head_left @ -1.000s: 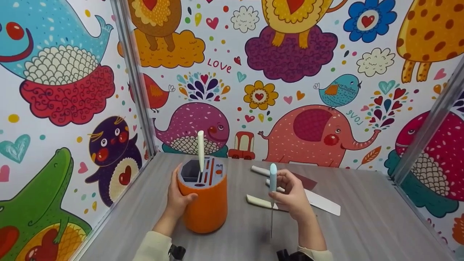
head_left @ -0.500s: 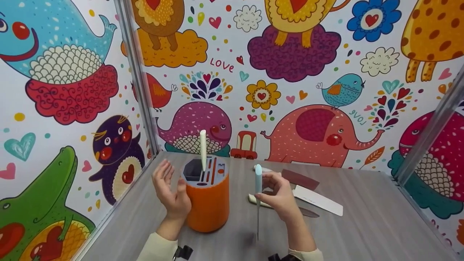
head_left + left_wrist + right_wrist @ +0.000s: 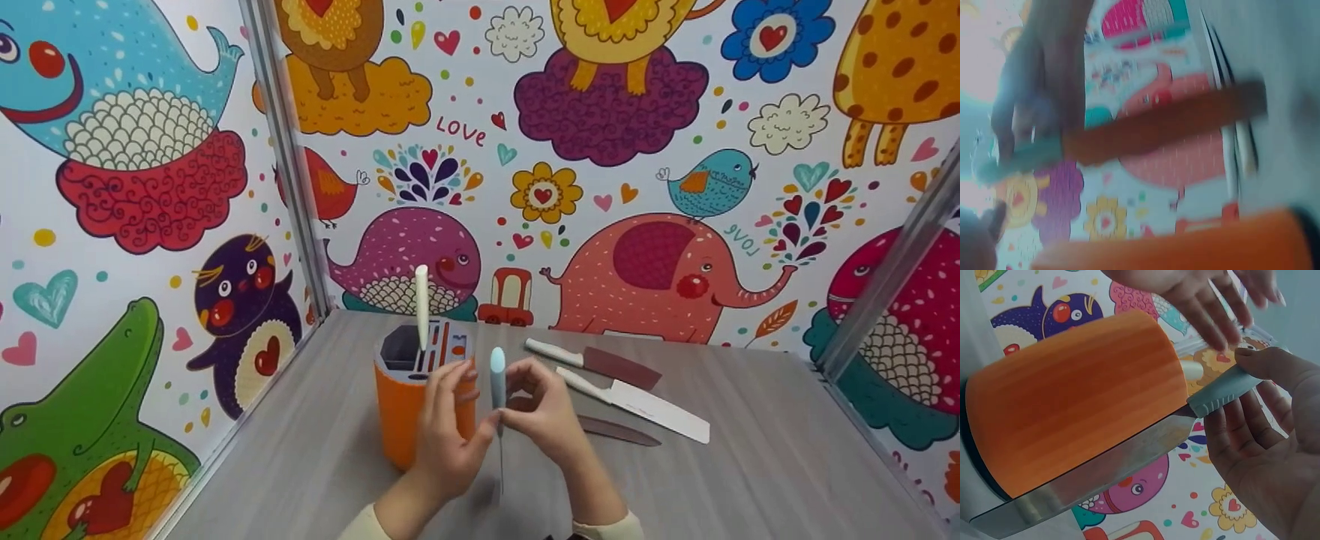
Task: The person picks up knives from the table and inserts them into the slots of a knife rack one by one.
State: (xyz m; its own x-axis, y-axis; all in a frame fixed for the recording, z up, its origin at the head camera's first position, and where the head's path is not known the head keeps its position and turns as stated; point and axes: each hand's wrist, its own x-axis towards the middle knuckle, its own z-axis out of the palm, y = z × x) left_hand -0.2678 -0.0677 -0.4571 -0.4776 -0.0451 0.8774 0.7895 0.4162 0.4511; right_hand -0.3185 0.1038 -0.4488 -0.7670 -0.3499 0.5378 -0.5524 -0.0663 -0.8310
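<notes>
My right hand (image 3: 544, 416) pinches the light blue handle of a knife (image 3: 498, 375) between thumb and fingers, the blade pointing down toward the table. In the right wrist view, its broad blade (image 3: 1095, 478) lies across the side of an orange knife block (image 3: 1078, 399). My left hand (image 3: 454, 431) is in front of the block, fingers extended and apart, close beside the blue handle; the right wrist view shows a gap between them. A white-handled knife (image 3: 422, 307) stands in the block's slotted grey top. The left wrist view is blurred.
On the grey table (image 3: 300, 450), right of the block, lie a knife with a reddish-brown blade (image 3: 619, 366), a white-bladed cleaver (image 3: 660, 411) and a dark, narrow-bladed knife (image 3: 622, 430). Cartoon-printed panels (image 3: 637, 285) stand behind and at both sides.
My right hand has moved left with the knife, toward the block. My left hand has let go of the block's side and swung right, in front of it, beside the knife.
</notes>
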